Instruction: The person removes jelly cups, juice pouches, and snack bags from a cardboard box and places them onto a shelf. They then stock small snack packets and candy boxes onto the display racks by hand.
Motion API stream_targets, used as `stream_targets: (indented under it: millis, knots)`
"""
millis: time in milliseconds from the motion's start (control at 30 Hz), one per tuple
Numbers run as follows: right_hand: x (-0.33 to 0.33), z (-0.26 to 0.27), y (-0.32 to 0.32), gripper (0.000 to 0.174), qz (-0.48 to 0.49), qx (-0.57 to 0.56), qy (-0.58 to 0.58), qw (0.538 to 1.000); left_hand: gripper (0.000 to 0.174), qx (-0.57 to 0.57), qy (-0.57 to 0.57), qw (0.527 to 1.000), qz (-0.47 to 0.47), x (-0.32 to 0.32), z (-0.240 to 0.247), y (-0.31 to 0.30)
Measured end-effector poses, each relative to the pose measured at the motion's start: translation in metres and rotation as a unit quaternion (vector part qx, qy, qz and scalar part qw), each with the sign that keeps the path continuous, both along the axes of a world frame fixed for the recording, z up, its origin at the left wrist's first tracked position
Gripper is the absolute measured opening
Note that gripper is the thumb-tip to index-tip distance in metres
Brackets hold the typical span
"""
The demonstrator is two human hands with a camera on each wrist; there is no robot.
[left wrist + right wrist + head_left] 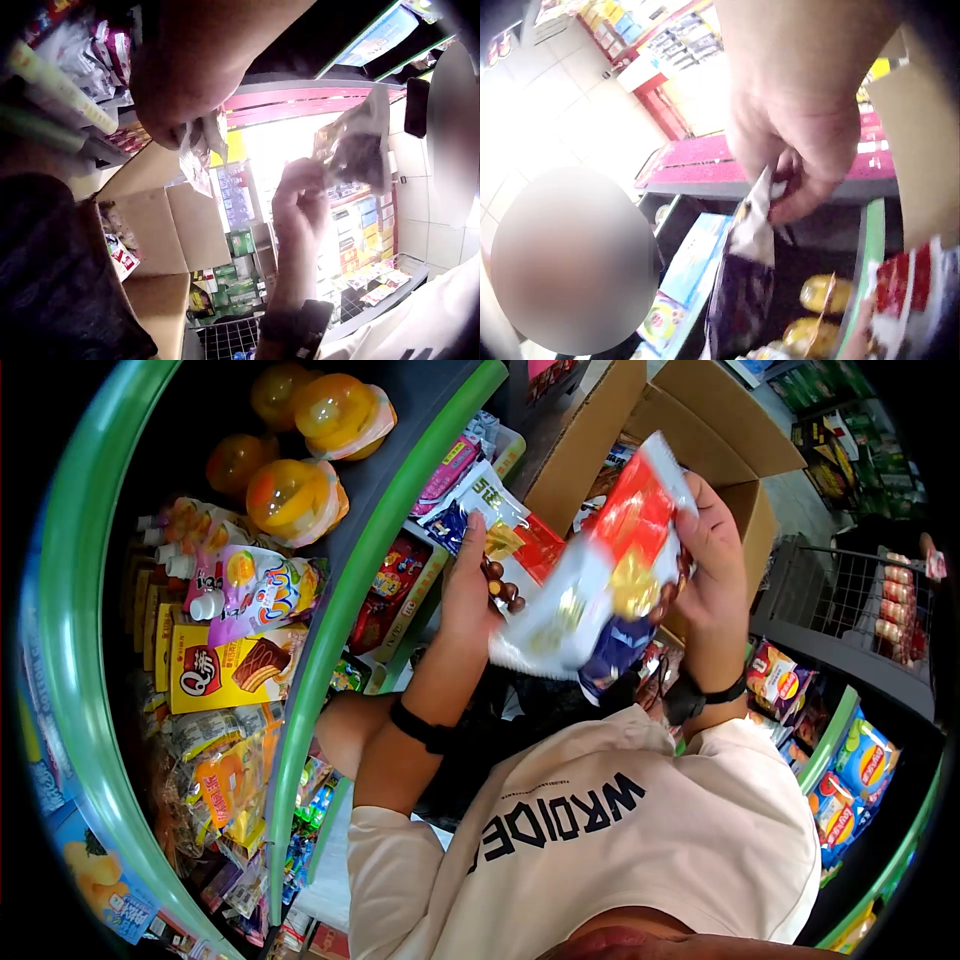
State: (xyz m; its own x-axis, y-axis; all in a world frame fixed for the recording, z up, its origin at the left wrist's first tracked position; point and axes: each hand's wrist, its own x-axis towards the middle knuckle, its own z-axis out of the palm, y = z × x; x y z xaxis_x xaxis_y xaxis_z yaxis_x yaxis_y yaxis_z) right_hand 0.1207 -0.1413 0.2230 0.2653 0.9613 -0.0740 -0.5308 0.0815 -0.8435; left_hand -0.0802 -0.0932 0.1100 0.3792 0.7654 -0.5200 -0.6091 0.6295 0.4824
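Note:
My left hand (468, 585) grips a white, red and blue snack packet (497, 510) with round chocolate balls printed on it; its thumb points up along the packet's side. A second packet (632, 545) of like colours is pinched by my right hand (715, 550) at its edge, and it overlaps the first one in the head view. This packet is blurred and hangs tilted. In the right wrist view its dark lower part (739, 300) hangs down from the fingertips. The left wrist view shows my left hand (176, 97) holding its packet (199, 161) above the cardboard box's side.
An open cardboard box (690, 415) with packets inside stands beyond my hands. To the left, green-edged shelves hold orange domed containers (295, 495), drink pouches (255, 595) and a yellow cake box (235, 665). Chip bags (860, 755) and a wire basket (850, 595) are at the right.

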Motion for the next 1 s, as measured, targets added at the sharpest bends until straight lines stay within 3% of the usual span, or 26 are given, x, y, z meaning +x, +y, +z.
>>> stream_targets:
  millis: [67,133,167,267,367,467,533,600,733,767,800,867,900,933,1000]
  knots:
    - [-0.025,0.007,-0.004,0.027,-0.044,-0.024,0.086,0.995,0.056,-0.007,-0.041,0.999,0.009,-0.005,0.024,-0.002]
    - [-0.039,-0.012,-0.013,0.034,0.028,-0.039,0.086,0.995,0.06,-0.023,-0.066,0.997,-0.025,-0.006,0.022,-0.001]
    - [-0.049,-0.016,-0.014,0.035,0.031,-0.056,0.069,0.996,0.063,-0.01,-0.055,0.998,0.001,-0.002,0.027,-0.003]
    - [-0.06,-0.041,-0.017,0.036,0.037,-0.12,-0.053,0.991,0.093,0.051,-0.025,0.997,-0.044,-0.003,0.032,-0.004]
    - [-0.057,-0.047,-0.022,0.035,0.064,-0.122,-0.007,0.99,0.095,0.043,-0.018,0.997,-0.067,-0.003,0.021,-0.005]
    - [-0.059,-0.045,-0.028,0.039,0.032,-0.04,0.07,0.996,0.097,0.049,0.017,0.996,-0.066,-0.002,0.02,-0.005]
    - [-0.057,-0.044,-0.035,0.046,0.099,-0.002,0.036,0.994,0.097,0.036,0.012,0.997,-0.067,-0.002,0.025,-0.005]
    - [-0.064,-0.051,-0.039,0.054,0.088,0.001,-0.061,0.994,0.096,0.023,-0.05,0.996,-0.065,-0.001,0.026,-0.006]
    - [-0.069,-0.048,-0.041,0.044,0.178,0.016,-0.119,0.977,0.102,-0.003,0.027,0.998,-0.059,-0.007,0.032,-0.01]
    - [-0.069,-0.038,-0.038,0.041,0.212,-0.092,-0.084,0.969,0.105,-0.025,0.054,0.995,-0.078,-0.011,0.037,-0.01]
    - [-0.069,-0.033,-0.035,0.039,0.239,-0.198,-0.047,0.949,0.106,-0.007,-0.019,0.997,-0.077,-0.012,0.028,-0.01]
    - [-0.071,-0.033,-0.035,0.039,0.211,-0.202,-0.067,0.954,0.106,0.042,-0.024,0.995,-0.085,-0.014,0.031,-0.012]
    - [-0.066,-0.023,-0.032,0.041,0.226,-0.207,-0.1,0.947,0.091,0.056,-0.067,0.994,-0.063,-0.014,0.03,-0.015]
    - [-0.063,-0.019,-0.03,0.042,0.244,-0.211,-0.132,0.937,0.091,0.055,-0.067,0.994,-0.068,-0.013,0.031,-0.016]
    - [-0.053,-0.031,-0.029,0.042,0.247,-0.225,-0.175,0.926,0.068,0.068,-0.02,0.997,-0.037,-0.012,0.034,-0.018]
